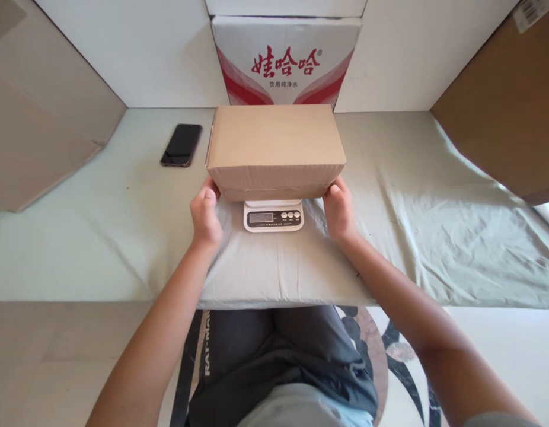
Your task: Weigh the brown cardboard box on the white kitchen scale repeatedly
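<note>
A closed brown cardboard box (277,139) sits on or just over a white digital kitchen scale (273,229); whether it presses on the platform I cannot tell. My left hand (206,212) grips the box at its lower left corner, fingers partly hidden behind it. At the lower right corner, my right hand (339,206) holds the box the same way. The scale's display and its row of buttons show in front of the box, while most of the platform is hidden beneath it. The digits are too faint to read.
A dark phone (182,145) lies to the left on the pale green cloth (101,237). Behind stands a white and red carton (286,65) with Chinese lettering. Large cardboard cartons flank the table at left (47,118) and right (506,101). The cloth's front edge runs above my lap.
</note>
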The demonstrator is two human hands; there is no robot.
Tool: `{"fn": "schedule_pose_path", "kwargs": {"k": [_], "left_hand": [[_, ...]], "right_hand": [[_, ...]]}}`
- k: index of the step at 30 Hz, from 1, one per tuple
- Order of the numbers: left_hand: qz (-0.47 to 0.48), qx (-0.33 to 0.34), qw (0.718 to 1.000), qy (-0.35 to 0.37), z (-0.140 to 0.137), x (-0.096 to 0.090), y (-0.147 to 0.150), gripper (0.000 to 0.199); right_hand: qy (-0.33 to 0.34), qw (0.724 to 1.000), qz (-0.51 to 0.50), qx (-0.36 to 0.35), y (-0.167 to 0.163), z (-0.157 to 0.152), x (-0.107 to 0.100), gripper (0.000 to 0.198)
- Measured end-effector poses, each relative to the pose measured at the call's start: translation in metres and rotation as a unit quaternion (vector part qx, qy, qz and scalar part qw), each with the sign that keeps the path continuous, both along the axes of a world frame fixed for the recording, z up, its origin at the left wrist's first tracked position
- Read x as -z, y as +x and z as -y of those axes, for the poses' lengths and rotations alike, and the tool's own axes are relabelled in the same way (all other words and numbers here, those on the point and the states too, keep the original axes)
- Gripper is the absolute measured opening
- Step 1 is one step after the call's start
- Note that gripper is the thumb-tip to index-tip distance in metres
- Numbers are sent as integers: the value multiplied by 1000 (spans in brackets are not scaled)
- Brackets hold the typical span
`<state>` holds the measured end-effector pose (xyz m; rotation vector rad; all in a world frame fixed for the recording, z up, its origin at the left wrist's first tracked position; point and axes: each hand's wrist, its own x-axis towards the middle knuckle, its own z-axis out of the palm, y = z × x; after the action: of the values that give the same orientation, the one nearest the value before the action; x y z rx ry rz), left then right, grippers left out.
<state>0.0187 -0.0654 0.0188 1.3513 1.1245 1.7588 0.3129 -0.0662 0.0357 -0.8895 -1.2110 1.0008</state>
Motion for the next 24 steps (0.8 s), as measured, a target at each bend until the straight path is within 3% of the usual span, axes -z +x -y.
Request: {"fn": "schedule_pose_path", "kwargs": {"k": [6,10,24], "left_hand": [[-18,-7,1000,22,-8,12,-5,74],[-12,-9,1000,28,-11,17,-7,70],[-17,-9,999,26,-5,7,-2,73]], "right_hand": [[20,999,-22,-24,4,-3,6,52],[15,1000,-4,-17,4,-4,6,58],[22,1000,7,-17,5,-6,9,57]]}}
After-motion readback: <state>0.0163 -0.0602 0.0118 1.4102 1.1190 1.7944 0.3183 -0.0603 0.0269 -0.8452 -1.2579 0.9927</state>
